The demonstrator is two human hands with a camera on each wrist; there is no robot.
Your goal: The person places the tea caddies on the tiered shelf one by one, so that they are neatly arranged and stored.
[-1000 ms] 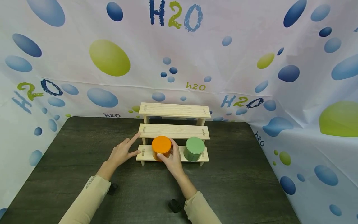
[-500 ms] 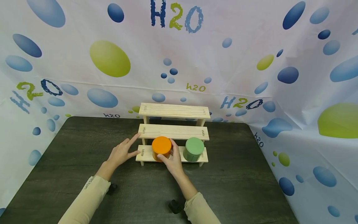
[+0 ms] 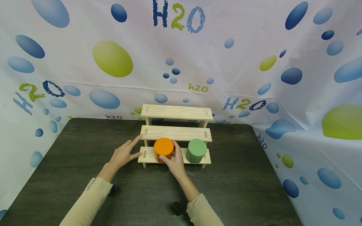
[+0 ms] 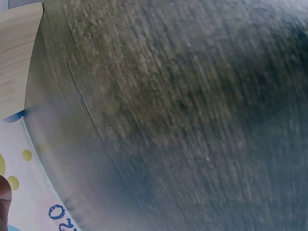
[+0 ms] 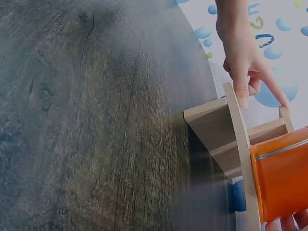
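Observation:
A three-tier wooden shelf stand stands on the dark table. On its lowest tier sits an orange canister, upright, left of the middle. My right hand grips it, thumb at the front and fingers on the right side. Farther right on that tier is a green canister, apart from the hand. My left hand touches the stand's left end, forefinger at the middle tier and thumb at the lowest. The right wrist view shows the orange canister with a metal wire along its side, plus several right fingertips.
The dark wood-grain table reaches back to a white sheet printed with blue and green ovals and "H2O". Small black objects show by the wrists. In the left wrist view, mostly table shows, with a wooden board at left.

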